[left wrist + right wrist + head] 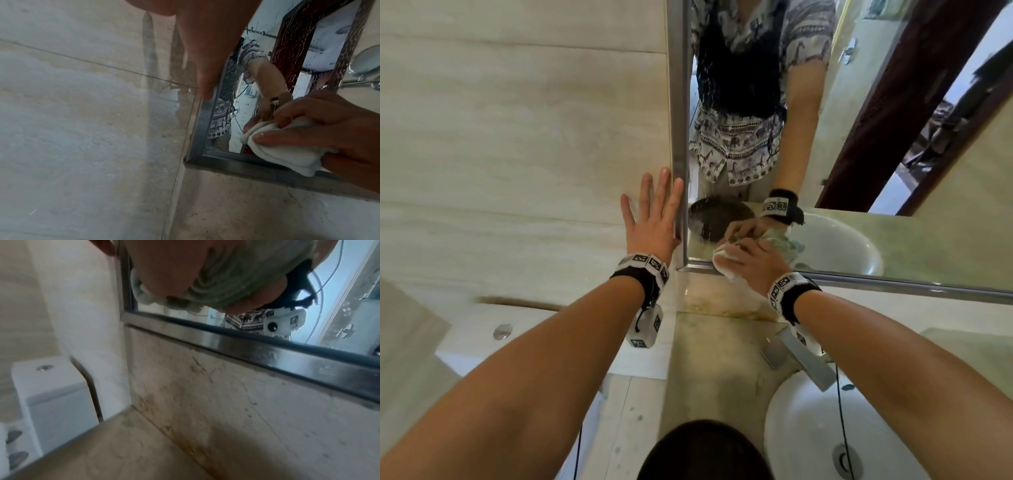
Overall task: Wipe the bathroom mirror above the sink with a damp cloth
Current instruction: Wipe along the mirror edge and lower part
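The fingers [292,139] of the right hand [751,258] are curled round a bunched white cloth [287,151], grasping it and pressing it against the glass of the mirror [859,137] in its lower left corner, just above the bottom rail of the metal frame [236,164]. In the left wrist view the cloth hangs slightly over that rail, and droplets and streaks show on the glass above it. The left hand [654,216] is flat on the tiled wall [517,137] with its 4 visible fingers straight and spread, holding nothing; its outermost fingertip [207,95] touches the upright side of the frame. Both wrists carry black bands with white marker blocks. In the mirror a reflected arm meets the cloth, and a patterned shirt shows above it. Below the mirror a stained stone counter [722,370] runs to the wall, with a white basin [804,431] at the right and a chrome tap [804,359] partly hidden under the right forearm. To the left stands a white toilet cistern [51,391] with a round button on its lid.
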A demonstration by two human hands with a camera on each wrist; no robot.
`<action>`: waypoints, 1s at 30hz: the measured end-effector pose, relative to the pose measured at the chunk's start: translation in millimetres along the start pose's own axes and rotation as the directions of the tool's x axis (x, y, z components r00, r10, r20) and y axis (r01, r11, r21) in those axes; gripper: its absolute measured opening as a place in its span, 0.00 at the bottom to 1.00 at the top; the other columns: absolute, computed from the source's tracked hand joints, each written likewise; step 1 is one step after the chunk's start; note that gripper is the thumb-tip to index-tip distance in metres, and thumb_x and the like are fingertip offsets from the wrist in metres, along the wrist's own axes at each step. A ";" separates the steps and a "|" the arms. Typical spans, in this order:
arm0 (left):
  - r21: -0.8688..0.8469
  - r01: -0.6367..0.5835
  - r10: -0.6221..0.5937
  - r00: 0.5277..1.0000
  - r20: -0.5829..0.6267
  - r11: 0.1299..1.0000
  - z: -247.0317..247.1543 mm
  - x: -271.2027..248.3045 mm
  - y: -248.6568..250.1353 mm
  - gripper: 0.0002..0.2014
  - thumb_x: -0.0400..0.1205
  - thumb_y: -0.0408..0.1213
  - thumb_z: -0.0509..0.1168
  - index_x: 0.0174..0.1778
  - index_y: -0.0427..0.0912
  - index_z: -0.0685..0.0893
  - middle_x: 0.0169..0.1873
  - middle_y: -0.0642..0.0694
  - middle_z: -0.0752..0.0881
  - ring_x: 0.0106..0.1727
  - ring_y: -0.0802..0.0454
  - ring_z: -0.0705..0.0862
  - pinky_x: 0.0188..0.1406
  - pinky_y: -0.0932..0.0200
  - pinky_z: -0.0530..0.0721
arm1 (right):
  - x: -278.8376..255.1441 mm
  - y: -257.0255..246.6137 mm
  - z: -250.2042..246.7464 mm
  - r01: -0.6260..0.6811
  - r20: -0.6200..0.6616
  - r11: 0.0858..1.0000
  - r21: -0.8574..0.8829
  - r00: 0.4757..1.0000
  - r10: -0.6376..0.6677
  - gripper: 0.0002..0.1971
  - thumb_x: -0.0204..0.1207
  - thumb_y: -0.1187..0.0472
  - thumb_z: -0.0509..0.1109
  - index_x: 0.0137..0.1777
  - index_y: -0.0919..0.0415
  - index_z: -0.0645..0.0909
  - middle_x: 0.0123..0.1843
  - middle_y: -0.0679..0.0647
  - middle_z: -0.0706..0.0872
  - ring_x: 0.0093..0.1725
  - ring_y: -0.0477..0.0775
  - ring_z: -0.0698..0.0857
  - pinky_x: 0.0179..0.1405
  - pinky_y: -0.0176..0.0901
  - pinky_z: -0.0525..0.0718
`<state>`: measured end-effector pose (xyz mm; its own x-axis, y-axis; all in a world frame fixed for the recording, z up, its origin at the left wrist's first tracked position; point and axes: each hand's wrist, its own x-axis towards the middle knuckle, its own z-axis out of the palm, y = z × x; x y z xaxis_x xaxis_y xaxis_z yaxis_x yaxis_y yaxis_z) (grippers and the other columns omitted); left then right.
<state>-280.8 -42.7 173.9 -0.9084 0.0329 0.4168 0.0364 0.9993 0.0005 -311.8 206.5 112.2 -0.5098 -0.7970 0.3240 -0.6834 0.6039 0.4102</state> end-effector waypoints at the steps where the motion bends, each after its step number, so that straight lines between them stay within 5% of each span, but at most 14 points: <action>1: 0.004 -0.008 0.008 1.000 -0.007 1.000 -2.6 -1.5 -0.1 0.67 0.70 0.52 0.78 0.83 0.52 0.25 0.87 0.44 0.38 0.87 0.38 0.38 0.80 0.24 0.48 | 2.0 -2.8 -1.7 0.002 -0.010 1.000 0.002 1.000 -0.002 0.31 0.65 0.63 0.77 0.68 0.47 0.75 0.65 0.50 0.80 0.58 0.60 0.73 0.56 0.56 0.73; 5: 0.015 -0.028 0.029 0.999 -0.038 0.999 -4.6 -8.5 -4.5 0.67 0.68 0.52 0.80 0.84 0.51 0.29 0.87 0.44 0.39 0.87 0.38 0.40 0.81 0.26 0.49 | 15.8 -2.9 -32.0 -0.143 -0.185 0.988 0.057 0.971 0.151 0.26 0.67 0.60 0.79 0.65 0.51 0.80 0.62 0.55 0.82 0.57 0.62 0.77 0.57 0.58 0.77; 9: 0.023 -0.046 0.045 0.999 0.026 0.999 -0.4 -16.1 -8.5 0.68 0.69 0.52 0.80 0.84 0.51 0.27 0.87 0.44 0.37 0.87 0.39 0.38 0.81 0.26 0.49 | 54.1 8.4 -78.6 -0.359 -0.461 0.917 0.176 0.793 0.399 0.21 0.75 0.58 0.70 0.69 0.52 0.79 0.64 0.54 0.71 0.59 0.60 0.72 0.59 0.58 0.78; 13: 0.034 -0.039 0.038 0.998 0.049 0.999 8.4 -13.9 -6.5 0.69 0.69 0.54 0.79 0.82 0.50 0.25 0.86 0.44 0.35 0.86 0.38 0.36 0.81 0.26 0.47 | 91.5 14.6 -83.7 -0.486 -0.579 0.853 0.188 0.647 0.496 0.23 0.78 0.57 0.69 0.72 0.49 0.73 0.62 0.53 0.68 0.57 0.57 0.70 0.55 0.53 0.76; 15: 0.032 -0.027 0.026 0.999 0.044 0.999 12.5 -12.1 -5.4 0.70 0.68 0.55 0.79 0.81 0.50 0.22 0.86 0.44 0.35 0.86 0.37 0.36 0.81 0.25 0.47 | 92.9 2.6 -65.2 -0.457 -0.572 0.882 0.116 0.695 0.435 0.26 0.76 0.55 0.72 0.73 0.47 0.70 0.62 0.52 0.68 0.56 0.57 0.70 0.52 0.52 0.75; 18: 0.014 -0.013 0.013 1.000 0.027 1.000 19.2 -7.7 -4.3 0.71 0.68 0.55 0.79 0.80 0.50 0.21 0.86 0.43 0.37 0.86 0.36 0.37 0.80 0.24 0.47 | 77.9 -22.2 -23.7 -0.319 -0.436 0.948 0.021 0.850 0.296 0.31 0.73 0.55 0.74 0.76 0.47 0.68 0.63 0.52 0.69 0.55 0.56 0.71 0.50 0.52 0.73; 22: 0.015 -0.001 0.001 1.000 0.000 1.000 28.2 -5.6 -5.1 0.71 0.67 0.54 0.80 0.82 0.50 0.24 0.86 0.44 0.38 0.86 0.35 0.40 0.78 0.22 0.51 | 68.0 -34.9 3.2 -0.283 -0.396 0.959 0.009 0.879 0.263 0.30 0.72 0.59 0.69 0.75 0.49 0.68 0.66 0.51 0.70 0.56 0.56 0.72 0.49 0.51 0.71; 26: 0.025 -0.007 0.007 1.000 0.005 1.000 29.9 -5.4 -5.7 0.71 0.66 0.58 0.79 0.82 0.49 0.24 0.86 0.43 0.37 0.86 0.34 0.40 0.78 0.22 0.51 | 57.6 -31.5 8.5 -0.145 -0.288 0.988 -0.055 0.950 0.123 0.29 0.74 0.59 0.61 0.77 0.54 0.65 0.68 0.53 0.68 0.58 0.57 0.71 0.51 0.52 0.77; 30: 0.025 -0.008 0.008 1.000 0.009 1.000 27.8 -6.0 -5.0 0.70 0.67 0.59 0.78 0.81 0.50 0.22 0.86 0.43 0.38 0.86 0.35 0.39 0.79 0.22 0.49 | 47.2 -23.4 13.7 0.044 -0.153 0.996 -0.078 0.987 -0.055 0.28 0.72 0.61 0.61 0.74 0.53 0.70 0.68 0.51 0.69 0.60 0.57 0.70 0.56 0.52 0.70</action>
<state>-287.1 -47.5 146.1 -0.9119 0.0406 0.4085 0.0328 0.9991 -0.0259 -327.1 154.6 106.2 -0.3851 -0.8179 0.4275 -0.6622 0.5676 0.4892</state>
